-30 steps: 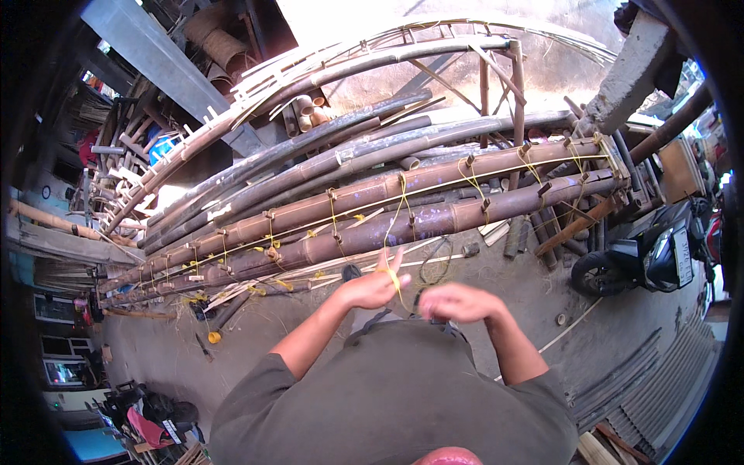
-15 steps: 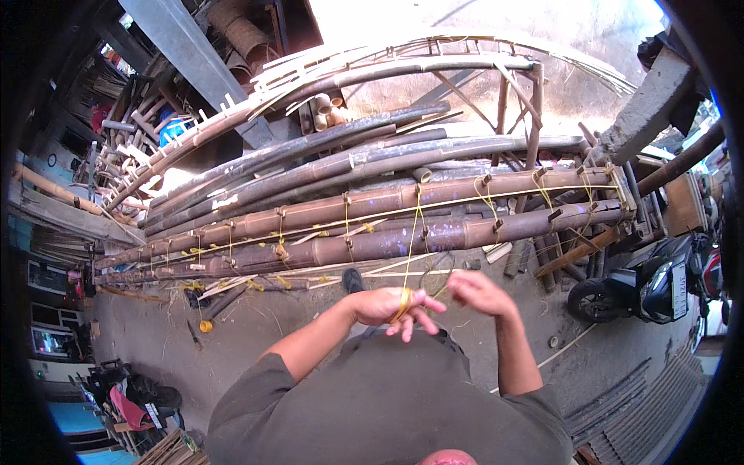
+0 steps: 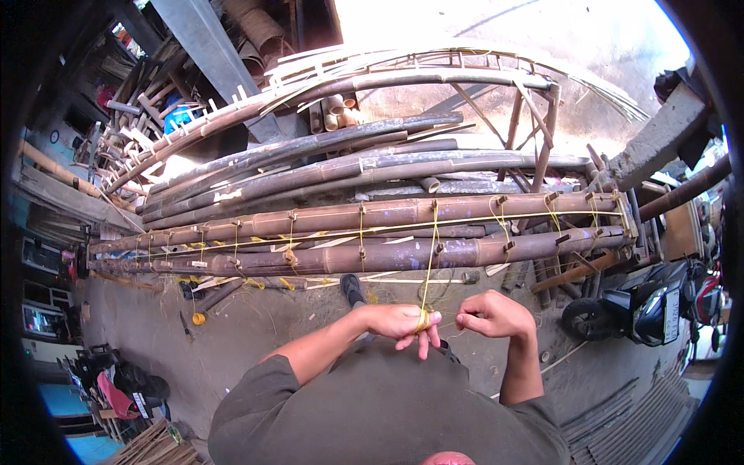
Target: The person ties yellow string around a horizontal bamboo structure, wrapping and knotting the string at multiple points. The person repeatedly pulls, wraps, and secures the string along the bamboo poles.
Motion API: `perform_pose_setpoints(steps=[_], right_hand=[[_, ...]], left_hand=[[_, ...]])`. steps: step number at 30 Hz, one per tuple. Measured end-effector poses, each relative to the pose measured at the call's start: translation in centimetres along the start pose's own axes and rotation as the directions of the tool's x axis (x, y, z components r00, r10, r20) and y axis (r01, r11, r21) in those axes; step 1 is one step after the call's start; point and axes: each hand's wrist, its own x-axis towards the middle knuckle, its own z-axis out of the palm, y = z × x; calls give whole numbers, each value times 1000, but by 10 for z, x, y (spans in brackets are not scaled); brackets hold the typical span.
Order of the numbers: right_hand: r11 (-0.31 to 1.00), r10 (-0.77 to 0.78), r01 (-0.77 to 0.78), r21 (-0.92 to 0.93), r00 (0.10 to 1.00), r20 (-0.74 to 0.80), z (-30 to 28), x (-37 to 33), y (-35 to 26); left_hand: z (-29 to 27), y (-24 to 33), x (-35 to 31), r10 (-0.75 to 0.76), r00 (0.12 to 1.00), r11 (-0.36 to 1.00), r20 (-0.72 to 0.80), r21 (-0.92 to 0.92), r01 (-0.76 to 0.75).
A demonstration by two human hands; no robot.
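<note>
A yellow cord (image 3: 428, 273) runs taut from the two bamboo poles down to my left hand (image 3: 401, 322), where several turns of it wrap the fingers. That hand's thumb and forefinger are closed on it, the lower fingers loosely extended. Just to the right, my right hand (image 3: 497, 315) is raised with its fingers curled together; whether it pinches a cord end cannot be made out. In front of me lie the upper bamboo pole (image 3: 395, 212) and the lower bamboo pole (image 3: 380, 256), side by side, with wooden pegs and yellow ties along both.
Behind the poles, more bamboo (image 3: 310, 172) is stacked beneath an arched bamboo frame (image 3: 434, 78). A motorcycle (image 3: 647, 304) stands at the right, another (image 3: 132, 394) at the lower left. Corrugated sheets (image 3: 643, 422) lie lower right. A knife (image 3: 186, 325) and bamboo offcuts rest on the floor.
My left hand has closed more around the cord and shifted slightly right and down. My right hand has moved right, away from it. The whole view has shifted a little.
</note>
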Motion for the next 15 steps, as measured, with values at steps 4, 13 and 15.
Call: perform_pose_setpoints(steps=[4, 13, 15], right_hand=[[987, -31, 15, -161, 995, -94, -8, 5, -22], [831, 145, -174, 529, 985, 96, 49, 31, 53], [820, 130, -141, 554, 990, 60, 53, 30, 61]], left_hand=[[1, 26, -16, -22, 998, 993, -52, 115, 28], [-3, 3, -27, -5, 997, 1000, -73, -16, 4], [2, 6, -26, -17, 996, 1000, -89, -18, 15]])
